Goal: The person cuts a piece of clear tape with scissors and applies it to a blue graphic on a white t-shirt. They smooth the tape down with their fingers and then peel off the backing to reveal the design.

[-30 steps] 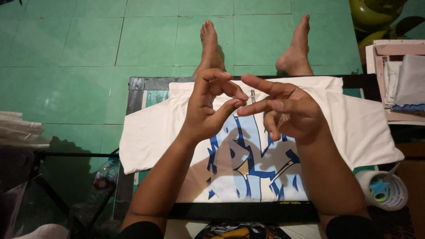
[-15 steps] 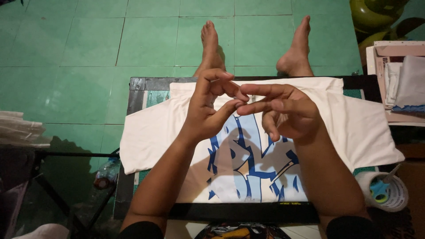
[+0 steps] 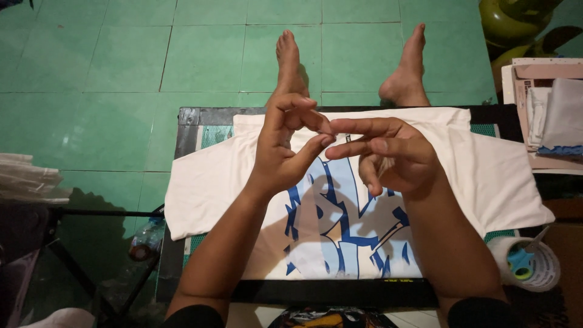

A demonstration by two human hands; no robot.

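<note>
A white t-shirt (image 3: 498, 176) with a blue and light-blue print (image 3: 340, 234) lies flat on a dark board (image 3: 188, 130). Both my hands are raised above its chest. My left hand (image 3: 285, 152) has thumb and forefinger curled toward each other, their tips meeting the fingertips of my right hand (image 3: 395, 155). The right hand's index and middle fingers point left, and its other fingers are curled under. Whether anything small is pinched between the fingertips is too fine to see. My two bare feet (image 3: 290, 64) rest on the green tiled floor beyond the board.
A tape roll with a blue-handled tool in it (image 3: 527, 262) stands at the board's right. A box of papers and cloth (image 3: 546, 109) is at the far right, a green gas cylinder (image 3: 510, 21) behind it. A plastic bottle (image 3: 146, 240) lies at the left by folded cloth (image 3: 27, 182).
My right hand's fingers have closed in slightly toward the left fingertips. Both hands otherwise stay in the same place over the shirt.
</note>
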